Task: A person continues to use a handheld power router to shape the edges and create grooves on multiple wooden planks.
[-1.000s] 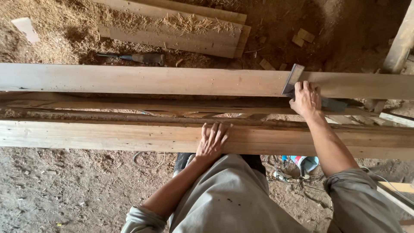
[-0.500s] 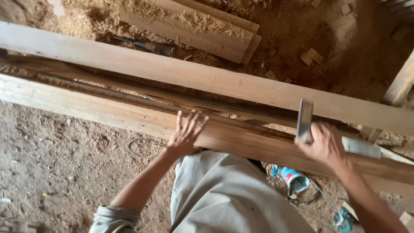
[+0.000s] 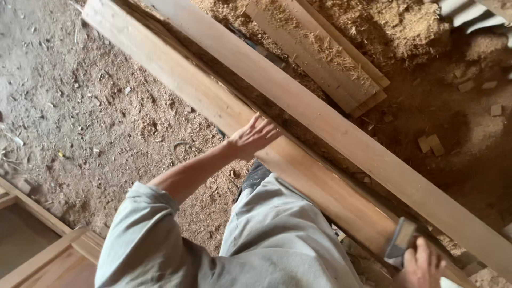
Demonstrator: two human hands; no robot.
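Note:
Two long wooden planks run diagonally from upper left to lower right. My left hand rests flat, fingers spread, on the near plank. The far plank lies beside it, with a dark gap between them. At the bottom right my right hand grips a grey metal tool whose flat blade stands on the near plank's lower end. Its handle is hidden by my fingers. My grey sleeve and trouser leg fill the lower middle.
Shorter boards covered in wood shavings lie on the dirt beyond the planks. Small wood offcuts sit on the dark soil at right. A wooden frame stands at the lower left. Sawdust covers the ground on the left.
The view has swung so the planks now run steeply diagonal. My right hand with the tool has dropped towards the bottom right corner. My left hand stays on the near plank.

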